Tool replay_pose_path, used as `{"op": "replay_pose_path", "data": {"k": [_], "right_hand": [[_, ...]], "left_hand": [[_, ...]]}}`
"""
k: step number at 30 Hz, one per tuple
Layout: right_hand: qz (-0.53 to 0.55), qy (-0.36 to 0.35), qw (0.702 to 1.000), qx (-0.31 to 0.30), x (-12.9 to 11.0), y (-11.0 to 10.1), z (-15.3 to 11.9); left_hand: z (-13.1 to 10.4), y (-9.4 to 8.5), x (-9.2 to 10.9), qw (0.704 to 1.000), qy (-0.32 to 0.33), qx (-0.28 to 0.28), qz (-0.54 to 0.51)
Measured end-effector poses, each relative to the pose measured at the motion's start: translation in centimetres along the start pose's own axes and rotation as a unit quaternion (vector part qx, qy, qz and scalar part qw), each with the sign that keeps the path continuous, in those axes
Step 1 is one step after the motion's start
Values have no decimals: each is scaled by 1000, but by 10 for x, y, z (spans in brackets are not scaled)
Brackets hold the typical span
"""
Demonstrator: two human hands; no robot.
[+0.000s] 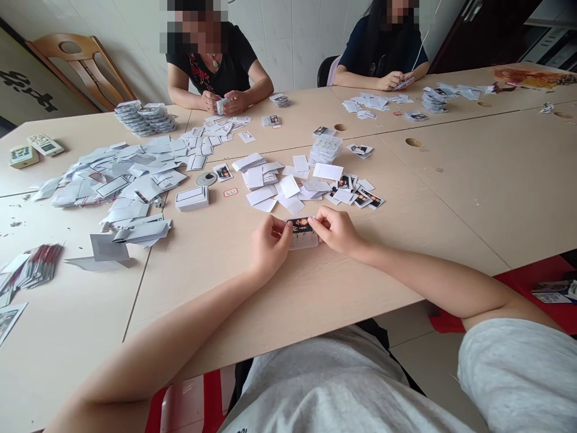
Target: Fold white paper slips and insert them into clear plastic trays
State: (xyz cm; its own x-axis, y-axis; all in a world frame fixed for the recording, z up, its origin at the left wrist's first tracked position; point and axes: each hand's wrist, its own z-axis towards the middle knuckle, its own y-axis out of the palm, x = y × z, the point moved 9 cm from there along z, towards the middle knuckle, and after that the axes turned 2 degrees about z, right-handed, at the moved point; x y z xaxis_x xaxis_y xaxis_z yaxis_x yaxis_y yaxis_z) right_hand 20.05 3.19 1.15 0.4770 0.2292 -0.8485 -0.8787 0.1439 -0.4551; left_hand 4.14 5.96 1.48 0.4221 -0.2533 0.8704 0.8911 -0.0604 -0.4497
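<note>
Between my hands, near the table's front edge, is a small clear plastic box [303, 240] with a black printed card [300, 225] at its top. My left hand [273, 240] pinches the left end of box and card. My right hand [336, 230] holds the right end, its thumb and fingertips at the card's corner. Just beyond lie loose white cards [288, 186] and black-printed cards [367, 198]. A stack of clear boxes [325, 149] stands behind them. To the left are a stack of white cards [192, 198] and a round lid-like object [206, 178].
A large heap of white papers [117, 174] covers the table's left part. Two people sit across the table [451, 210], handling small items. Stacked boxes [144, 118] stand at the back left, and a paper pile [435, 99] at the back right.
</note>
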Motion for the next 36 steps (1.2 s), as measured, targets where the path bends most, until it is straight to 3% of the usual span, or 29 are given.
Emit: {"op": "replay_pose_path", "data": {"k": [36], "right_hand": [[-25,-51,998,27,-11,-4,0]], "left_hand": [[-1,1,2,1000,-1,-1,22]]}}
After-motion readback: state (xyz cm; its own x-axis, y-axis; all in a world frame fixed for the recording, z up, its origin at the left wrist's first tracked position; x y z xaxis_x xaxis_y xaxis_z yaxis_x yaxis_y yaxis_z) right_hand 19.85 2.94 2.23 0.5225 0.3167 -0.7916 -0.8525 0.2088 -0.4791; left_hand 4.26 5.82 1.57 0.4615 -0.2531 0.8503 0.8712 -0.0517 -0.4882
